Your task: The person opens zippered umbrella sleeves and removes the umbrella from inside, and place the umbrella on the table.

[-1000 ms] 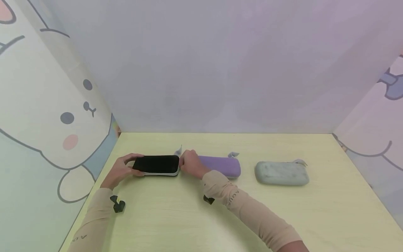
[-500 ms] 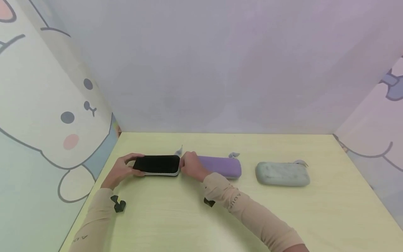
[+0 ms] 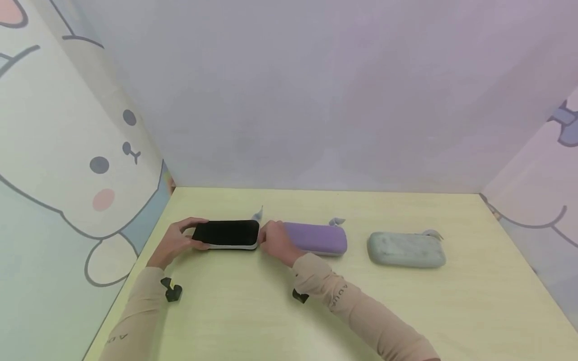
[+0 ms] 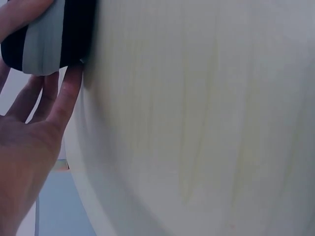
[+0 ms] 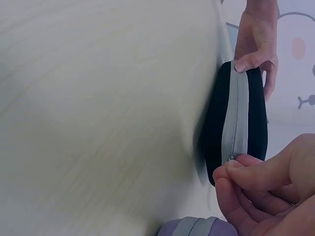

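A black zip case [image 3: 226, 233] with a grey zipper band lies toward the left of the table. My left hand [image 3: 173, 244] grips its left end, thumb on the near side and fingers at the far side. At the right end, my right hand [image 3: 279, 241] pinches the zipper pull [image 5: 232, 158] between thumb and index finger, as the right wrist view shows. The zipper line [image 5: 236, 118] looks closed along its visible length. Just right of that hand sits a purple zip case [image 3: 318, 238], its left end partly hidden by the hand.
A grey-green zip case [image 3: 406, 249] lies farther right on the pale wooden table [image 3: 235, 311]. Small light fabric loops [image 3: 336, 221] stick out behind the cases. Curtains with cartoon prints [image 3: 58, 150] stand at the left, back and right edges.
The head view has shifted slightly. Both hands keep their hold on the black case and its zipper pull, with hardly any visible movement.
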`<state>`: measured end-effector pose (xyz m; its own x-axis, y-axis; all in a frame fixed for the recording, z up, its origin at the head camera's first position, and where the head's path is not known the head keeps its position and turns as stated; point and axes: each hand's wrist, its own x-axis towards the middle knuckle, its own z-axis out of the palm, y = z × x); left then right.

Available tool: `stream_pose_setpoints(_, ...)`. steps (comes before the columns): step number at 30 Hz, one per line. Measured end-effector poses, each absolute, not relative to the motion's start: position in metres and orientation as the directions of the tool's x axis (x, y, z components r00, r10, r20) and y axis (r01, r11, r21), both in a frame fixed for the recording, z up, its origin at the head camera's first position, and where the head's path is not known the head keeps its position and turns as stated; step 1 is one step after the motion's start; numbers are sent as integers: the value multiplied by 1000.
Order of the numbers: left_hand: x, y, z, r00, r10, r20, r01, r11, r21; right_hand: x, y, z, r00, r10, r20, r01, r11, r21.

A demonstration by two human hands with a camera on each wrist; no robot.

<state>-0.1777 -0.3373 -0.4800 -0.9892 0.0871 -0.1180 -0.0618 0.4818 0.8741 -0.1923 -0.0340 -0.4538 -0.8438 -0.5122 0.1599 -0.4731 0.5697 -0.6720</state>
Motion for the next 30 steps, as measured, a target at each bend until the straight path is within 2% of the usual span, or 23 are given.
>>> stream_pose_setpoints(12,-179,-336,-480,-991,81,-110,-57,486,872,-183,-37,-457,-868,-470,158,-443,590,-675)
stream_pose_setpoints(24,-169,-327,-458,-985,116,-128,-59,469,881,-171,-41,-461,-883,-414,223,-432,526,-733)
stream_pose_setpoints(30,-174,-334,-472,-987,110,-120,-52,491,870,-166,-46,-468,-864,-420,276,-477,510,-716)
